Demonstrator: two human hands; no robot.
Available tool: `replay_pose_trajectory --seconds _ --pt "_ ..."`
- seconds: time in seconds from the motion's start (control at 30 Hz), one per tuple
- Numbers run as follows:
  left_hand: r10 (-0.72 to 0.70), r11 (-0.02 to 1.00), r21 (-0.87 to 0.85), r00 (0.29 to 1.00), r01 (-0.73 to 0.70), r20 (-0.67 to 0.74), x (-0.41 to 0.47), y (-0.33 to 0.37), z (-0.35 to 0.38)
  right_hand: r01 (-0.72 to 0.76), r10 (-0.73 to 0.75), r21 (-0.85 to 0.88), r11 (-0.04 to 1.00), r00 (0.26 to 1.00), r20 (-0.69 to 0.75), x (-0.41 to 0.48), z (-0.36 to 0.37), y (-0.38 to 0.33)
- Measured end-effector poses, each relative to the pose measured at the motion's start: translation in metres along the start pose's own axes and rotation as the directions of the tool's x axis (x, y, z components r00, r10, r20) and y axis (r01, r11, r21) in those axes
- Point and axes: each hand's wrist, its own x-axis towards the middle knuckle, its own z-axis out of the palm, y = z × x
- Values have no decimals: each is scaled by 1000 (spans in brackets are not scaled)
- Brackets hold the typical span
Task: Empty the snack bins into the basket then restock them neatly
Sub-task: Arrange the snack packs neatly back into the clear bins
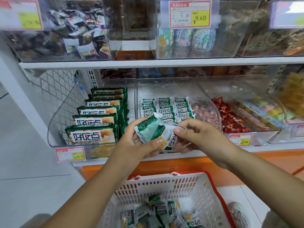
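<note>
My left hand (131,143) and my right hand (195,137) together hold a small stack of green and white snack packets (156,134) just in front of the clear middle bin (212,102). Inside that bin, small green packets (166,109) stand in neat rows. Below my arms sits the white basket (164,185) with a red handle, and several loose green packets (162,213) lie in its bottom. The clear left bin (56,122) holds a tidy row of larger green packs (97,119).
To the right, a bin holds red-wrapped candies (228,116), and another holds pastel packs (271,111). The upper shelf (148,63) carries clear bins of mixed snacks and price tags (190,14). An orange ledge (271,155) runs under the lower bins. Grey floor lies at the left.
</note>
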Motion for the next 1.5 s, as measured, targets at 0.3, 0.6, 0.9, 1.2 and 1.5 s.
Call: replay_pose_trajectory --seconds 0.3,0.6,0.9,1.2,1.5 --pt "-35 999 -1 998 36 -51 6 -2 3 -17 15 19 1000 995 103 8 7 8" --pt "58 980 195 987 -27 -153 19 0 -10 41 -114 -863 503 993 -19 74 -86 -35" --pt "93 955 292 990 -59 -103 24 -2 -17 163 249 -981 101 951 183 118 -76 1" --pt "73 943 330 992 -34 -107 26 -1 -19 191 285 -981 -38 943 173 119 -67 14" --pt "59 926 378 992 -12 -114 26 1 -19 154 101 -984 -92 984 145 119 -65 29"
